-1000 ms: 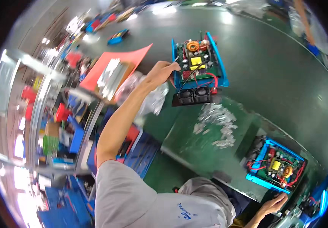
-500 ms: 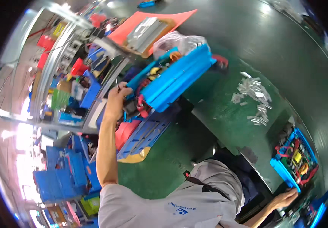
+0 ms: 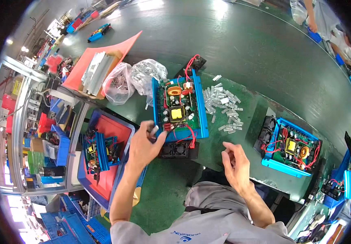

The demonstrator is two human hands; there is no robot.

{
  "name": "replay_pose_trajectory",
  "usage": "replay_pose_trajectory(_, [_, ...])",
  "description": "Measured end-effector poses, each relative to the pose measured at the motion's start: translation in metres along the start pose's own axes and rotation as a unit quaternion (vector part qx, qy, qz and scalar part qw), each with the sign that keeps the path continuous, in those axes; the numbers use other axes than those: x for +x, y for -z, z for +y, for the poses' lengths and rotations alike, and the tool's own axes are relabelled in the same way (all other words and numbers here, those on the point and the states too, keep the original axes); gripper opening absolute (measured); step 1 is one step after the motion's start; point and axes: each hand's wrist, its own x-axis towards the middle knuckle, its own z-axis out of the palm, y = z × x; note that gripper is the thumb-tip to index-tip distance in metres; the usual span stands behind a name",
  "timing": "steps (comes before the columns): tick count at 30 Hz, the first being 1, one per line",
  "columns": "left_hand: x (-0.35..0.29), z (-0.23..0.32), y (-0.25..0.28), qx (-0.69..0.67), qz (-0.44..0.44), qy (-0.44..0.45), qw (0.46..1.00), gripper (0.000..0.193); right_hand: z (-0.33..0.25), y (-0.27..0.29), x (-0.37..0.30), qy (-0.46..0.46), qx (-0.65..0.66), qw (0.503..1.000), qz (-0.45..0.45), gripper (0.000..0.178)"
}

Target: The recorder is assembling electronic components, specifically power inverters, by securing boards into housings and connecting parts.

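Note:
A blue-cased circuit board unit lies open side up before me, with a yellow-wrapped transformer, a copper coil and red wires. Its black twin-fan panel hangs off the near end on wires. At the unit's near left corner is my left hand, thumb and forefinger closing on a small silvery piece. My right hand hovers over the bench's near edge, fingers loosely curled and apart, nothing in it. Beyond it lies a loose heap of small silvery metal pieces.
A second blue-cased unit lies at right. At left, a blue bin with red lining holds another unit. Clear plastic bags and a stack of metal bars on a red sheet stand far left. Another person's hand shows far right.
The blue-cased unit that was tilted up by my left hand now lies flat on the bench. My right hand has left the right-hand unit and come to the middle. My view has turned.

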Motion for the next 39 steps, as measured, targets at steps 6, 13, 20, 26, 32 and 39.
replay_pose_trajectory(6, [0.043,-0.020,-0.001,0.128,-0.050,0.020,0.990,0.030,0.002,-0.013,0.004,-0.028,0.016,0.999,0.036,0.021])
replay_pose_trajectory(13, [0.057,0.004,0.018,0.156,-0.013,-0.091,0.984,0.019,0.013,-0.019,0.004,-0.012,-0.012,0.999,0.040,0.016])
replay_pose_trajectory(20, [0.044,0.050,0.077,0.110,0.020,-0.138,0.984,0.021,0.010,-0.017,0.005,0.007,-0.040,0.999,0.027,0.013])
replay_pose_trajectory(26, [0.001,0.074,0.121,0.149,0.034,-0.101,0.983,0.020,0.005,-0.017,0.005,-0.007,-0.019,1.000,0.007,0.012])
replay_pose_trajectory(32, [-0.023,0.090,0.131,0.128,0.017,-0.077,0.989,0.020,0.002,-0.008,0.005,0.002,-0.012,1.000,0.013,0.010])
replay_pose_trajectory(39, [-0.004,0.106,0.089,0.051,-0.034,-0.132,0.989,0.025,-0.059,0.029,0.021,-0.061,0.316,0.937,-0.136,0.074])
